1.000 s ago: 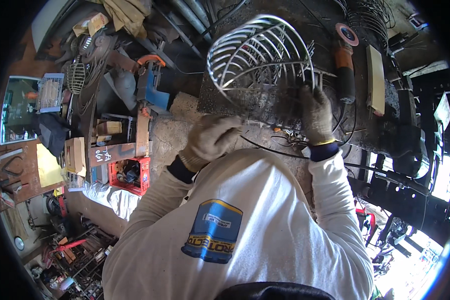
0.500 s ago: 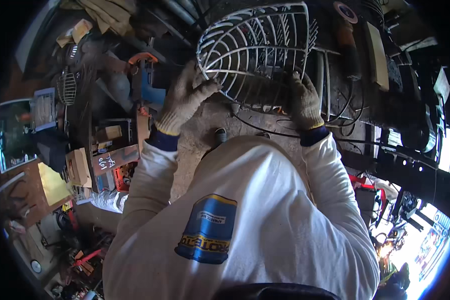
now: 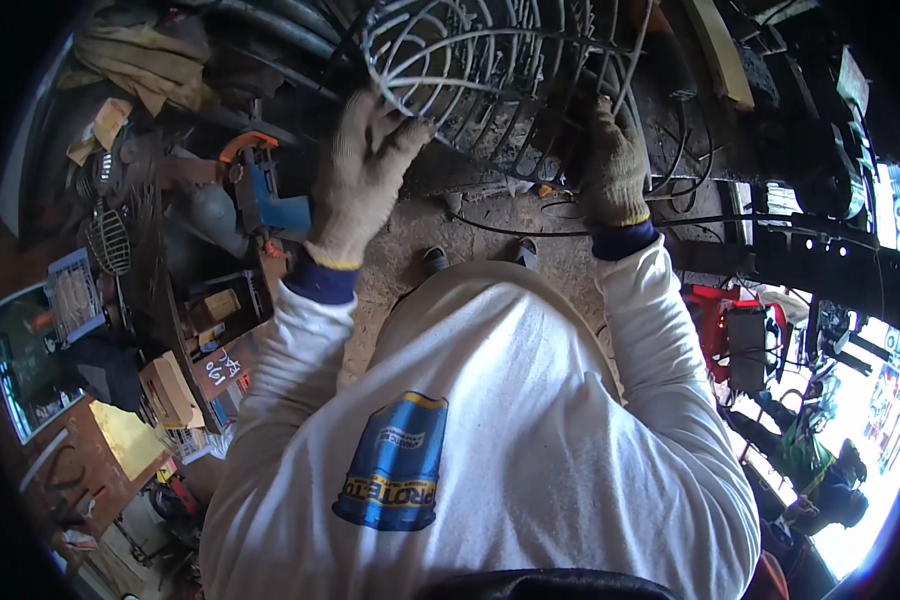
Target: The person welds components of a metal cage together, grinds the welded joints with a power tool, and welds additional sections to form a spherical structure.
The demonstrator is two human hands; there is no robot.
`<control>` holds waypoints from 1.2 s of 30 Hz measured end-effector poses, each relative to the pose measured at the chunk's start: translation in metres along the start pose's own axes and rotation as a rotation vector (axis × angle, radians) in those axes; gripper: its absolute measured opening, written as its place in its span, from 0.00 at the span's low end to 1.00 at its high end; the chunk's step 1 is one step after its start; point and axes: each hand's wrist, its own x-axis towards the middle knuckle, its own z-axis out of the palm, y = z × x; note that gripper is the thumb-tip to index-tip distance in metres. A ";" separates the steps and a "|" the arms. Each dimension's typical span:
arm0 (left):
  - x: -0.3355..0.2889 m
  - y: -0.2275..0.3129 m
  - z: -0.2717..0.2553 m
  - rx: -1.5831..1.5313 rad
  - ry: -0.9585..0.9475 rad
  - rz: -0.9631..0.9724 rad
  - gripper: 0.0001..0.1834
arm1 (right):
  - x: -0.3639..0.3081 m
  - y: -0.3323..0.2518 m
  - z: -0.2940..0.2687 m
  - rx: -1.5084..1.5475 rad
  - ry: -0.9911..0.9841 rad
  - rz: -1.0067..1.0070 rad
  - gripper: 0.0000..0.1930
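Note:
A rounded cage of bare metal rods [image 3: 510,35], like a wire basket, is held out in front of me at the top of the view. Its upper part runs out of the picture. My left hand [image 3: 365,165], in a knitted work glove, grips the cage's left rim, with the thumb inward along the rods. On the right side, my gloved right hand [image 3: 615,165] has its fingers curled at the cage's edge by an upright rod. Shadow hides part of those fingertips.
A blue tool with an orange handle [image 3: 270,195] lies on the left bench. Dark cable [image 3: 530,232] runs across on the right, beyond my feet. An angle grinder [image 3: 667,50] lies at the upper right. Another person [image 3: 820,460] is at the lower right.
The cage has moved farther toward the top edge, and its right side looks tilted. Both hands have gone along with it, keeping hold. A person has come into view at the lower right.

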 end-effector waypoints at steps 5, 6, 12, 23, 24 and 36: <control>-0.052 0.006 0.029 0.045 0.012 -0.044 0.43 | -0.031 -0.020 0.028 0.057 0.036 -0.293 0.20; -0.049 0.020 0.037 0.055 0.000 0.160 0.45 | -0.033 -0.018 0.036 -0.152 0.023 -0.539 0.19; -0.039 0.085 0.050 -0.319 0.071 0.031 0.26 | -0.072 -0.027 0.078 -0.738 -0.043 -0.950 0.30; -0.020 0.047 -0.046 -1.200 0.224 -0.127 0.22 | -0.084 -0.040 0.039 -0.595 -0.287 -0.920 0.22; -0.017 0.046 -0.048 -1.231 0.271 -0.142 0.21 | -0.080 -0.041 0.029 -0.480 -0.205 -0.782 0.19; 0.002 0.021 -0.051 -1.503 -0.201 -0.100 0.26 | -0.061 -0.040 0.021 -0.060 -0.463 0.017 0.20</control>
